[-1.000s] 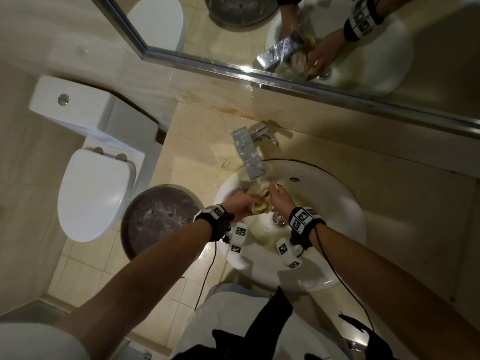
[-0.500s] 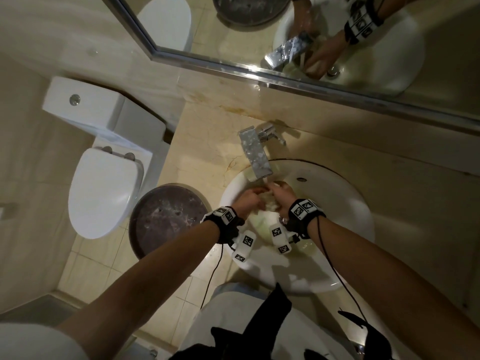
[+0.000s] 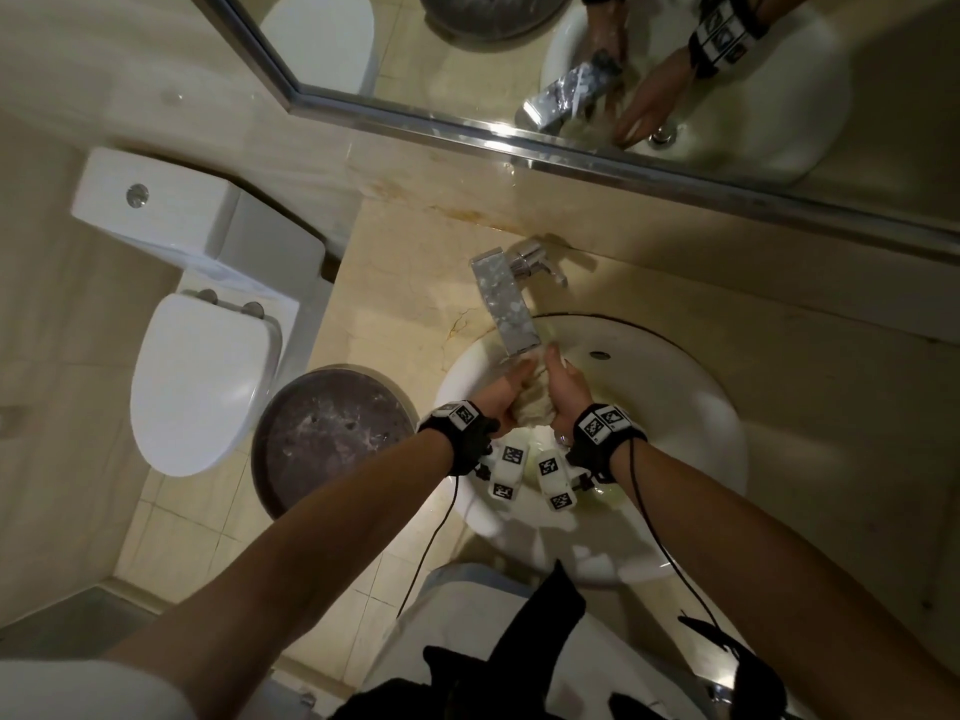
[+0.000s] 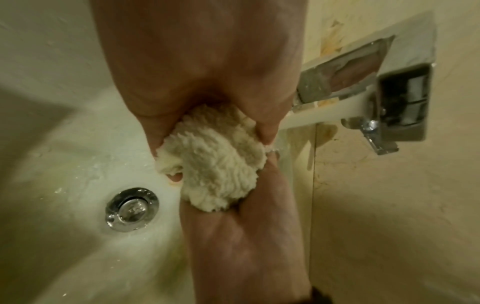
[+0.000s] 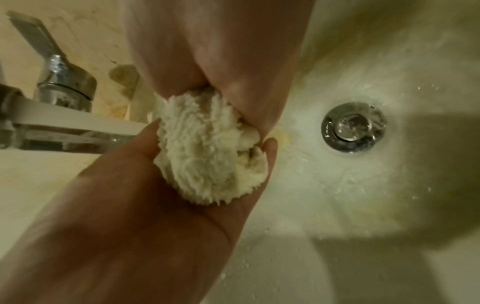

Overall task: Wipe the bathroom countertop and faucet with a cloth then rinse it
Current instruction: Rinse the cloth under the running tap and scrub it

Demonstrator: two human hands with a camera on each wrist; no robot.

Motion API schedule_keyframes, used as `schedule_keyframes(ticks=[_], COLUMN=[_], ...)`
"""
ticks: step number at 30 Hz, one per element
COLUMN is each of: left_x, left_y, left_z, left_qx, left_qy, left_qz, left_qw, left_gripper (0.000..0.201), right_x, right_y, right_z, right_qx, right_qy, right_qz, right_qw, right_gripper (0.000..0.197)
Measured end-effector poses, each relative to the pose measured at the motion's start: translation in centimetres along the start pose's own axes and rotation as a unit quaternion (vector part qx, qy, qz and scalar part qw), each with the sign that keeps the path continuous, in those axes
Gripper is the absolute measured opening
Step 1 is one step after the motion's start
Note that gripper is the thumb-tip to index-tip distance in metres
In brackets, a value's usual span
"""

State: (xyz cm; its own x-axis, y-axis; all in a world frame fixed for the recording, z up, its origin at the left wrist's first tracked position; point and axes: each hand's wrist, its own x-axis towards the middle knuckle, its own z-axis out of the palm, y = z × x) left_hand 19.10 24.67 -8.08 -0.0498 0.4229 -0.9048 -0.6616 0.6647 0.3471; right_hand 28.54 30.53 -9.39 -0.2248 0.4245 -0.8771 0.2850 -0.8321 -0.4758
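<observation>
A fluffy cream cloth (image 3: 535, 405) is bunched between my two hands inside the white sink basin (image 3: 691, 407), just below the flat chrome faucet spout (image 3: 506, 304). My left hand (image 3: 506, 394) grips it from the left, thumb and fingers curled round it (image 4: 215, 162). My right hand (image 3: 561, 387) grips it from the right, the cloth bulging out under its palm (image 5: 207, 156). The chrome drain (image 4: 132, 209) lies wet below the hands, with droplets on the basin around it. The beige marble countertop (image 3: 805, 418) surrounds the basin.
The faucet's lever handle (image 5: 64, 82) stands behind the spout, near the wall. A mirror (image 3: 675, 70) hangs above the counter. Left of the counter are a white toilet (image 3: 202, 381) and a round dark-lidded bin (image 3: 332, 433) on the tiled floor.
Both hands have moved up the basin with the cloth, from near the drain to right under the spout's tip. They have kept hold of the cloth.
</observation>
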Motion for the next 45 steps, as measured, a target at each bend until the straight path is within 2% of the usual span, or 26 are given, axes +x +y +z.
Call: schedule_keyframes(ticks=[4,6,9,11,13,15,18,21,22,25,29,32,35,37,40,43,45], left_x=[-0.1,-0.3,-0.4,0.3,1.2,1.3,0.5,0.2,0.2,-0.1,-0.4,-1.0,-1.8,-1.9,-1.1,-0.2,0.3], left_y=[-0.1,0.1,0.3,0.0,-0.2,-0.1,0.7,1.3,1.3,0.7,-0.7,-0.8,-0.7,-0.8,-0.8,-1.0,-1.1], left_z=[0.4,0.7,1.1,1.4,1.4,1.4,1.3,1.2,1.0,1.1,0.3,-0.7,-1.0,-1.1,-1.0,-1.1,-1.7], left_qx=[0.021,0.049,0.107,0.142,0.178,0.254,0.364,0.444,0.452,0.403,0.316,0.184,0.059,0.044,0.019,0.043,0.020], left_qy=[-0.035,-0.039,-0.040,-0.015,0.017,0.048,0.053,0.056,0.059,0.052,0.103,0.071,0.043,0.044,0.058,0.083,0.050], left_qz=[0.023,0.009,-0.015,-0.017,0.008,0.049,0.131,0.137,0.128,0.125,0.169,0.165,0.127,0.114,0.084,-0.022,-0.073], left_qw=[0.999,0.998,0.993,0.990,0.984,0.965,0.921,0.884,0.881,0.905,0.928,0.966,0.989,0.992,0.995,0.995,0.996], left_gripper=[0.058,0.070,0.072,0.079,0.084,0.073,0.037,0.030,0.031,0.022,0.021,0.026,0.028,0.029,0.042,0.068,0.081], right_x=[-0.1,0.0,0.3,0.4,0.4,0.3,0.5,0.3,0.1,-0.5,1.6,2.7,1.1,0.8,0.8,0.6,0.7], right_y=[-0.7,-0.6,-0.5,-0.4,-0.5,-0.5,0.3,0.9,1.1,0.7,0.1,0.7,0.3,0.5,1.1,1.2,0.9], right_z=[0.1,0.1,0.4,0.2,-0.3,-0.9,-2.1,-2.8,-2.6,-1.0,-0.5,-0.8,-0.5,-0.4,0.3,1.0,1.3], right_qx=[-0.038,-0.059,-0.091,-0.111,-0.132,-0.150,-0.196,-0.275,-0.266,-0.150,-0.011,0.017,-0.005,-0.024,-0.005,0.036,0.034], right_qy=[0.007,0.023,0.038,0.047,0.044,0.031,0.003,-0.002,-0.007,-0.007,0.052,-0.024,-0.046,-0.026,0.004,0.006,-0.004], right_qz=[-0.009,-0.026,-0.054,-0.058,-0.071,-0.099,-0.139,-0.141,-0.115,0.012,0.105,0.155,0.125,0.073,0.000,-0.048,-0.076], right_qw=[0.999,0.998,0.994,0.991,0.988,0.983,0.971,0.951,0.957,0.989,0.993,0.987,0.991,0.997,1.000,0.998,0.997], right_gripper=[0.057,0.057,0.060,0.060,0.057,0.048,0.033,0.027,0.030,0.055,0.069,0.073,0.053,0.045,0.038,0.025,0.018])
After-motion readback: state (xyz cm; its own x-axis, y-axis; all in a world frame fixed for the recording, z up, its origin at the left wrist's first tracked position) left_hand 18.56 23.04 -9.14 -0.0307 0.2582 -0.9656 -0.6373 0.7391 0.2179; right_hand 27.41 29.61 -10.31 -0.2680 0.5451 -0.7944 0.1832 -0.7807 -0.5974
